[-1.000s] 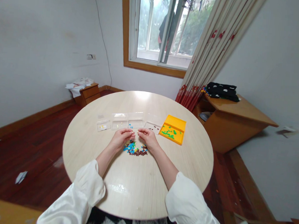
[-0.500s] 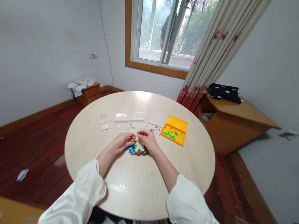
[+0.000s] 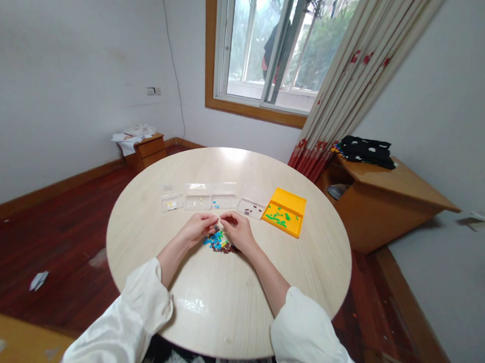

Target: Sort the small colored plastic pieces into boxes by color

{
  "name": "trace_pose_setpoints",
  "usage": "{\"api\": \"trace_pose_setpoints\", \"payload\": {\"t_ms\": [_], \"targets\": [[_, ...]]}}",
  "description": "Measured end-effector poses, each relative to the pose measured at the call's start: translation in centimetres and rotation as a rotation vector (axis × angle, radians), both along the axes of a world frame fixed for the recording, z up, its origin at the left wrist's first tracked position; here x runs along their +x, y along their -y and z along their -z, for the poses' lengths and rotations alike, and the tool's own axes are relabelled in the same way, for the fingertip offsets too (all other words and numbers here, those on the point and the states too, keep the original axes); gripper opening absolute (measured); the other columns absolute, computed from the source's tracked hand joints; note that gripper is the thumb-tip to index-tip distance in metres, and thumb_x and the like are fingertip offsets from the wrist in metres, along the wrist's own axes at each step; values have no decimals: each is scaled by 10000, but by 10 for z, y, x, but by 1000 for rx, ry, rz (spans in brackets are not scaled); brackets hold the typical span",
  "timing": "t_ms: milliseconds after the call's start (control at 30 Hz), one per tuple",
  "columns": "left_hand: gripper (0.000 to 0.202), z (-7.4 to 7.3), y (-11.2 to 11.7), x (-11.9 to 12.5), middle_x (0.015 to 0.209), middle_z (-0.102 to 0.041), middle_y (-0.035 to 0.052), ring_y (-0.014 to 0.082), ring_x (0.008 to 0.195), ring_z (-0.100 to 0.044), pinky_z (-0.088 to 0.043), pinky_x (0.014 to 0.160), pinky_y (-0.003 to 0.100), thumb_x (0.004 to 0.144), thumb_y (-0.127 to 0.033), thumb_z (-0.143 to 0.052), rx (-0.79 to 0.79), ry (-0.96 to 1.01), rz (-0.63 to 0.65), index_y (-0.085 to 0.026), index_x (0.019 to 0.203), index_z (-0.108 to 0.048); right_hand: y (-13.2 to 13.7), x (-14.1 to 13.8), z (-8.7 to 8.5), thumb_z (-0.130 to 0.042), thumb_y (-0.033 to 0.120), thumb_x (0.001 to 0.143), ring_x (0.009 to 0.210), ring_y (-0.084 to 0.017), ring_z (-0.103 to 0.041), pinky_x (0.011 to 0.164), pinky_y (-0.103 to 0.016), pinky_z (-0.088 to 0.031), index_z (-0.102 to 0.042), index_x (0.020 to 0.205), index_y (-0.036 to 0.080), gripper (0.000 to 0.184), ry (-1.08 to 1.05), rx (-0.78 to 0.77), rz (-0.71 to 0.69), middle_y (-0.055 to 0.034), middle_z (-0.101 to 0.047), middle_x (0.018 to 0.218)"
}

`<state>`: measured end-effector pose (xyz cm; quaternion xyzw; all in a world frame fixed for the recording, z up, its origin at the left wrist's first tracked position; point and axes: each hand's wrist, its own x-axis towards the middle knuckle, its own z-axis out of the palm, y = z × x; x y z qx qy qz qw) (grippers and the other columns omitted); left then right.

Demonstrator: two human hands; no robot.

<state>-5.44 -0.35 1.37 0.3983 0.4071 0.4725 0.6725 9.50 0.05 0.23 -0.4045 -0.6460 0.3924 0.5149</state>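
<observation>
A small heap of tiny coloured pieces, blue, brown, green and yellow, lies on the round pale wooden table. My left hand and my right hand meet just above the heap, fingertips pinched close together. What the fingers hold is too small to make out. Behind the hands stands a row of clear plastic trays holding a few pieces, and to their right a yellow tray with green pieces.
A wooden desk with dark spotted cloth stands at the right by a curtain. A small wooden cabinet with papers sits at the left wall. Scraps of paper lie on the dark floor.
My two hands have drawn closer together over the heap, fingertips now almost touching. The view has shifted slightly to the left.
</observation>
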Motion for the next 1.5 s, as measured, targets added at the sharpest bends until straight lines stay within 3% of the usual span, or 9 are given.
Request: {"api": "trace_pose_setpoints", "payload": {"t_ms": [167,300,500,700,800,867,967,1200,1500], "targets": [[302,-6,-19,-42,475,-440,-55,41,430,-345,-273,426,187,452,-294,-792,74,-89,-430,-104,576,-593,-5,2,5,-599,224,676,754,-163,-624,771,-320,-512,-647,747,167,103,-31,-41,30,-43,-676,786],[250,-5,-33,-81,538,-534,-10,88,498,-448,-352,485,214,547,-328,-703,78,-354,-790,-113,612,-595,-6,2,8,-602,227,664,748,-163,-622,763,-320,-512,-645,745,165,111,-41,-64,29,-41,-671,775],[115,3,-40,-102,503,-516,-3,123,492,-447,-359,517,245,594,-205,-604,84,-631,-867,-107,646,-637,-7,1,9,-595,235,659,740,-164,-619,745,-316,-508,-644,744,169,118,-51,-71,35,-39,-666,770],[234,7,-40,-107,635,-619,76,194,606,-549,-435,652,309,622,-154,-542,97,-799,-869,-89,788,-694,-6,2,7,-587,249,662,743,-167,-618,756,-325,-506,-639,748,166,130,-51,-84,36,-41,-663,768],[253,2,-38,-99,620,-591,44,161,566,-522,-444,633,294,650,-149,-516,119,-715,-900,-95,838,-678,-6,3,6,-588,254,662,745,-166,-619,757,-323,-507,-636,744,164,130,-57,-85,41,-41,-664,767],[209,-4,-34,-88,553,-527,-3,119,499,-475,-445,583,263,666,-145,-505,72,-437,-871,-100,810,-650,-7,3,6,-589,257,662,754,-166,-623,764,-322,-509,-633,741,165,129,-66,-84,45,-40,-667,770],[86,-12,-23,-63,537,-498,-27,78,471,-464,-472,581,228,662,-126,-557,-66,27,-477,-117,735,-602,-7,3,4,-597,266,661,764,-168,-626,774,-326,-511,-625,736,169,125,-94,-76,60,-37,-668,771],[253,-13,0,-18,877,-670,204,259,912,-655,-500,872,385,790,-279,-544,-277,283,137,-55,879,-619,-4,4,-1,-611,269,672,739,-167,-626,749,-321,-520,-615,737,179,110,-116,-17,71,-30,-665,755],[271,-7,0,-8,858,-684,188,228,875,-663,-508,856,347,813,-234,-501,-306,304,176,-38,953,-624,-1,2,-3,-635,268,653,711,-162,-617,729,-312,-518,-616,719,172,118,-91,-7,28,-29,-654,746]]}}
